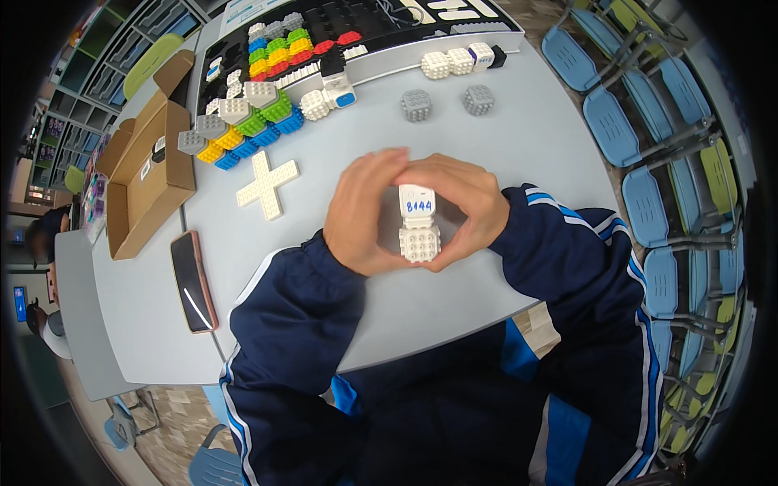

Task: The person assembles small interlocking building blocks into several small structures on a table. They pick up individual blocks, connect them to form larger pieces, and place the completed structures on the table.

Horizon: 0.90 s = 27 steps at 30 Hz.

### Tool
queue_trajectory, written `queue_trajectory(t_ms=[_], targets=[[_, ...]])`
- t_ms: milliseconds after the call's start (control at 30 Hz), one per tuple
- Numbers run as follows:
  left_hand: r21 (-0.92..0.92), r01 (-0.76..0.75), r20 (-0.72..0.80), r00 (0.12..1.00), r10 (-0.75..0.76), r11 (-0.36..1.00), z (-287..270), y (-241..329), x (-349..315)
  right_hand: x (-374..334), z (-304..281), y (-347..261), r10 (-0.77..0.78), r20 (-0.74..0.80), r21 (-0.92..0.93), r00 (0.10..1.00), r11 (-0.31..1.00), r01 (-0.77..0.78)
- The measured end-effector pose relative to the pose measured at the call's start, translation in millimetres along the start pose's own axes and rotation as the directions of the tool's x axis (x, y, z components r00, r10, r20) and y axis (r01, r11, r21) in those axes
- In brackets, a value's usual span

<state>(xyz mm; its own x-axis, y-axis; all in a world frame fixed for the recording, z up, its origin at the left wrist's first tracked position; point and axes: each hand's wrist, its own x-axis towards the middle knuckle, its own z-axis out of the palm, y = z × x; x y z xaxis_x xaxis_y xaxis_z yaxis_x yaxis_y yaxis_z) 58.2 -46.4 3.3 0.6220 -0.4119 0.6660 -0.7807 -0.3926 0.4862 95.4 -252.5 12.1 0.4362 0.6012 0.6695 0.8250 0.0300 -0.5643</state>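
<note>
Between my two hands is a short stack of white blocks: a smooth cube module point(417, 201) with blue handwriting on its face, joined to a white studded cube point(420, 245) on the side nearer me. My left hand point(356, 212) curves round its left side and my right hand point(463, 194) round its right. Fingers meet at the far end and thumbs press the near end. What lies under the fingertips is hidden. Beyond my hands, two grey studded cubes point(417, 105) point(479, 100) sit apart on the table. A white cross-shaped plate point(267, 185) lies to the left.
A black kit tray point(373, 49) of coloured cubes fills the table's far side. Rows of coloured blocks point(247, 121) stand before it, with joined white blocks point(458, 61) along its edge. An open cardboard box point(150, 194) and a phone point(194, 283) are at left. Blue chairs point(640, 170) line the right.
</note>
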Motion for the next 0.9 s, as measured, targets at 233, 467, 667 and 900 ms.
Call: queue_trajectory(t_ms=[233,467,667,900], targets=[[-0.060,0.037,0.059,0.998,-0.034,0.997,-1,0,-5,1,11,-5,0.007,-0.049,0.071,0.999,0.997,-0.003],[-0.086,0.102,0.077,0.992,-0.096,0.991,-3,-1,-6,-1,9,-5,0.150,-0.018,0.112,0.989,0.983,-0.147],[-0.073,0.187,0.089,0.980,-0.180,0.980,-5,2,-4,0,6,-3,0.255,0.008,0.164,0.967,0.954,-0.253],[-0.674,0.439,0.079,0.843,-0.533,0.594,4,-7,1,13,3,16,0.196,-0.206,0.014,0.959,0.980,-0.197]])
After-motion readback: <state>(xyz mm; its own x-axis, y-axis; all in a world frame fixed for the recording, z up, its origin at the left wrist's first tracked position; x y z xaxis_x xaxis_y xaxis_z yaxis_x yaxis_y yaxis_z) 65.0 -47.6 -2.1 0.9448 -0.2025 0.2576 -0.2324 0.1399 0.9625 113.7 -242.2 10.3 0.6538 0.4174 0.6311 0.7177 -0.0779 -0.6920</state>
